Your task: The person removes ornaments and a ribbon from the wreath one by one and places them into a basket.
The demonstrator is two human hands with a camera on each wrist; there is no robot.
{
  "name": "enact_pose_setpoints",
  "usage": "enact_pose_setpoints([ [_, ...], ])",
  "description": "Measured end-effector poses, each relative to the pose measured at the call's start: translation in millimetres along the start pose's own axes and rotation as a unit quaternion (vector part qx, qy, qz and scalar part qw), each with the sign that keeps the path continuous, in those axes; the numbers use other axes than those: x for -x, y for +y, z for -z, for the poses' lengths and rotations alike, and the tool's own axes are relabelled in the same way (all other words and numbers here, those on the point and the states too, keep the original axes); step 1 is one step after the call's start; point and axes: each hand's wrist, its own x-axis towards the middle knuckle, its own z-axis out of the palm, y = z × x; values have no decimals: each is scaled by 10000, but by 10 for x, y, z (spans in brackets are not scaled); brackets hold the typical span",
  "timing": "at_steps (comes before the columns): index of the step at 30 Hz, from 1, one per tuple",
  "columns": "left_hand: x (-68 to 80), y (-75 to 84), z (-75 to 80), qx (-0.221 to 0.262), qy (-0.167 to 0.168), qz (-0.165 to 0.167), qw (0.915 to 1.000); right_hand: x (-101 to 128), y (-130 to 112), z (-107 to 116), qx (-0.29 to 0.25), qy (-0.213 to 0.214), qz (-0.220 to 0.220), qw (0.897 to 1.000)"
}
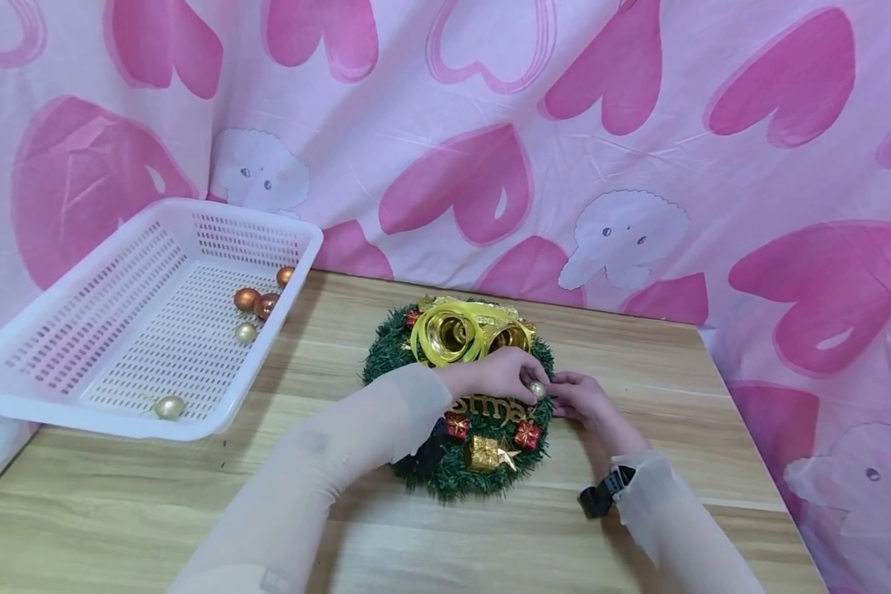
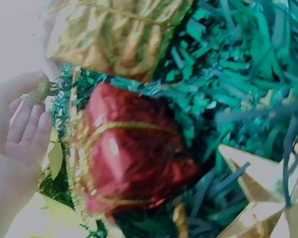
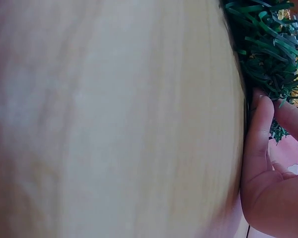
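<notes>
So the glittery gold bauble (image 1: 538, 390) is over the right rim of the Christmas wreath (image 1: 434, 479), and I've got it pinched in the fingers of my left hand (image 1: 501, 375), closed down to its width. It's basically round, so no long axis to fuss over; can't make out how its hanger sits. The key bit: it's right between my hands, left fingers holding it, right hand (image 1: 586, 402) just beside it on the outer side. Those right fingers look curled onto the greenery at the rim, tips partly buried.

Around that it's crowded imo. Gold bells (image 1: 449, 334) sit up and left, gold lettering (image 1: 493, 410) runs just below my left hand, and a red gift box (image 1: 527, 434) is lower down the same side. Wreath's flat on the tabletop (image 1: 638, 355). Well off left, the white basket (image 1: 104, 421) has copper-coloured baubles (image 1: 247, 299) plus more gold ones (image 1: 169, 406), nowhere near in the way.
</notes>
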Motion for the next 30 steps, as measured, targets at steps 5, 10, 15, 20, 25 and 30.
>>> enact_pose_setpoints([
  [5,5,45,74,-59,-6,-39,10000,-3,-14,-4,115,56,-61,9999],
  [10,24,99,140,72,-9,-102,9999,-14,-13,-2,163,32,-20,9999],
  [15,50,129,211,127,94,-189,9997,-15,1,1,92,33,-11,10000],
  [20,106,144,297,334,188,-118,9992,-4,-2,-12,87,110,-18,9999],
  [25,158,155,375,566,268,-97,9980,-8,-2,-20,197,176,-25,9996],
  [30,195,151,438,623,427,-151,9970,-9,2,-15,190,144,-14,9997],
])
